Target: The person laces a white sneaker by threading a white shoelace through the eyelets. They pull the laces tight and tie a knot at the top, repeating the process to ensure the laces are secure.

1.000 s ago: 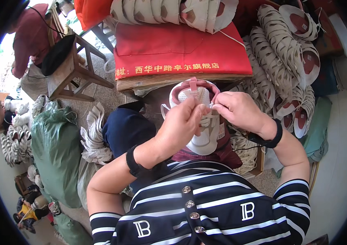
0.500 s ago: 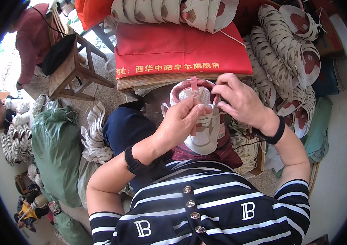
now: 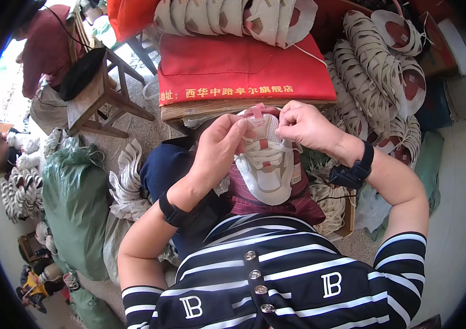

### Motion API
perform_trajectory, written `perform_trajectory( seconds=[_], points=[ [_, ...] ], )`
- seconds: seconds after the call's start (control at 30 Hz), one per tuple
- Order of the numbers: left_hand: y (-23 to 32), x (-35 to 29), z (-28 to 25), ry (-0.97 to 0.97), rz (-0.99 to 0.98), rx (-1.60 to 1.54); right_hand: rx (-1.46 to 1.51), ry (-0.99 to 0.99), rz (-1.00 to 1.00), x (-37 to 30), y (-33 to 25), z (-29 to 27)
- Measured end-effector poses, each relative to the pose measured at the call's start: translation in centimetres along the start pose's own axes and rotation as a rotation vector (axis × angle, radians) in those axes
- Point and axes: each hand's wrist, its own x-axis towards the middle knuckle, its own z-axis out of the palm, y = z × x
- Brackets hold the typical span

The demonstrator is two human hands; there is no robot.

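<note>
A white and beige sneaker [image 3: 267, 183] with pink-red trim rests on my lap over a maroon striped cloth, its toe toward me. White shoelace [image 3: 268, 146] crosses its front below the pink-tabbed tongue [image 3: 259, 116]. My left hand [image 3: 219, 145] is closed in a pinch at the left eyelet edge, on the lace. On the other side, my right hand [image 3: 308, 129] pinches the lace beside the tongue, fingers curled. The fingers hide the lace ends.
Ahead stands a wooden bench covered by a red cloth [image 3: 233, 68], with stacked shoe uppers [image 3: 211, 16] on it. More uppers [image 3: 373, 66] are piled at right. A wooden stool [image 3: 93, 96], a seated person [image 3: 46, 46] and a green sack [image 3: 74, 197] are at left.
My hands have moved apart from close together over the shoe's laces, the left going leftward. More of the laced front now shows. The right forearm has swung slightly outward.
</note>
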Motion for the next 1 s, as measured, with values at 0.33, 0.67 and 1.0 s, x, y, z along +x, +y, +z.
perform_trajectory(
  seconds=[0.33, 0.67, 1.0],
  points=[
    [2.3, 0.0, 0.3, -0.344, 0.066, -0.187, -0.104, 0.322, -0.577, 1.1, -9.1, -0.7],
    [5.7, -0.4, -0.2, -0.026, 0.183, -0.148, 0.110, 0.323, -0.247, -2.0, -10.6, 0.3],
    [3.8, 0.2, 0.4, 0.010, 0.170, -0.374, 0.341, 0.206, -0.319, -0.2, -6.2, 5.9]
  ],
)
